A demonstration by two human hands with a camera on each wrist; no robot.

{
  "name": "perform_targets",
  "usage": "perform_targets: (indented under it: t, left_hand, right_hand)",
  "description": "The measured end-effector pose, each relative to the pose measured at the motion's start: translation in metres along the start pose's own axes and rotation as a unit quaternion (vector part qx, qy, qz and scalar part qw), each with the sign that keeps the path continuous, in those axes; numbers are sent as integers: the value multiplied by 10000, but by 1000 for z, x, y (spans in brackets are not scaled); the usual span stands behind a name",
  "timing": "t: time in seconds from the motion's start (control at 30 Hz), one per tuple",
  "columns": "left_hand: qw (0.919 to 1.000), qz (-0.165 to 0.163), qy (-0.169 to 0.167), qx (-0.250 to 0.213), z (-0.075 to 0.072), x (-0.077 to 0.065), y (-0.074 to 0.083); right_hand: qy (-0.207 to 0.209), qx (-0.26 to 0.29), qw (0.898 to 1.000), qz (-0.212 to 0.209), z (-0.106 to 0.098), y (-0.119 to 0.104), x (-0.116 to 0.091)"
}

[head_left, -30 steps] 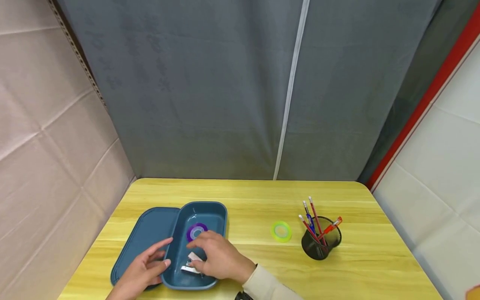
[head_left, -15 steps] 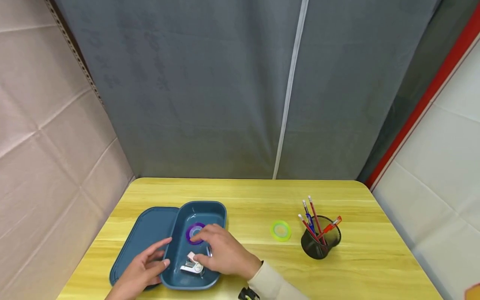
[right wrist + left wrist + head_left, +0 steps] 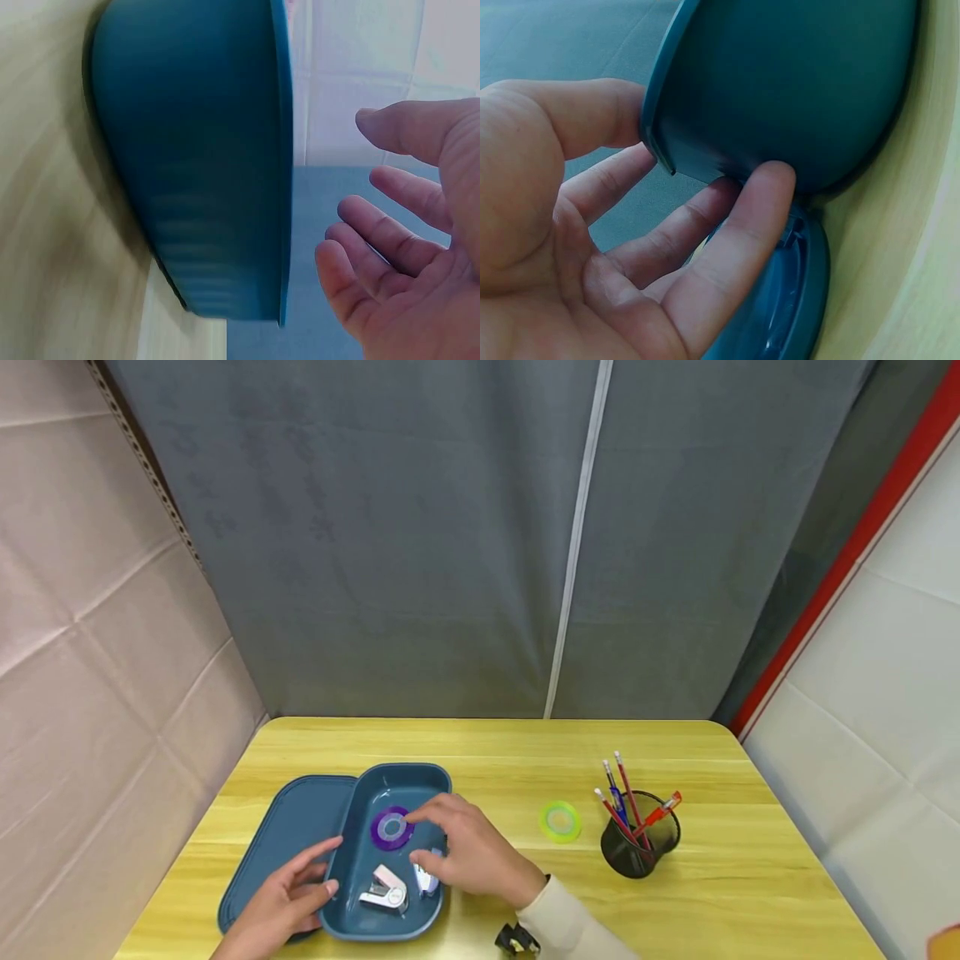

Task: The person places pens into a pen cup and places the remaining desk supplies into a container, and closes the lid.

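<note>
A dark blue box [image 3: 375,924] stands on the table, its left edge over a matching lid [image 3: 300,827]. My left hand [image 3: 281,902] touches the box's left wall with fairly straight fingertips; the left wrist view shows these fingers [image 3: 769,202] against the wall. Above the box's right rim hangs my right hand [image 3: 480,856], its relaxed fingers apart and holding nothing; in the right wrist view they are beside the box wall [image 3: 210,150]. Inside the box lie a purple tape roll [image 3: 379,837], a white and pink stapler [image 3: 386,895] and a small lavender-white object [image 3: 426,881], partly hidden by the right hand.
On the wooden table [image 3: 510,910] a green tape roll [image 3: 561,822] lies right of the box. Farther right, a black mesh pen cup [image 3: 633,860] holds several pencils and pens. A grey curtain [image 3: 420,568] hangs behind the table.
My right hand has moved rightward from over the stapler to the box's right rim. The stapler and the lavender-white object have come into view. The left hand stays at the box wall.
</note>
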State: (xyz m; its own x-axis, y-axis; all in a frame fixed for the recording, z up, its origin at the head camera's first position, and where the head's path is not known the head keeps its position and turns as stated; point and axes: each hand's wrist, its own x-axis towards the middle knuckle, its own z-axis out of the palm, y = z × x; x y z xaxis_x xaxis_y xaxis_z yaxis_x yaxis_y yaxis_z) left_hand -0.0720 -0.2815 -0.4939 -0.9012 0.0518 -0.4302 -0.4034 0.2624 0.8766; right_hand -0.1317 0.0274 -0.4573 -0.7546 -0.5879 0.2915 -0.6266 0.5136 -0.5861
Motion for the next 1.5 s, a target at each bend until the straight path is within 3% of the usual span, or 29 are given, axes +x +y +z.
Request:
perform_targets:
  t: [0.3,1.03,1.5]
  left_hand:
    - [9999,56,-128,-47,-3,-1,0]
    - [9997,60,-210,-80,-4,-1,0]
    - [9999,21,-157,-43,-2,-2,3]
  right_hand:
    - [276,550,9967,522,-18,14,-8]
    - [1000,535,9867,1161,-44,71,-48]
    - [1166,355,9751,1850,-51,89,-63]
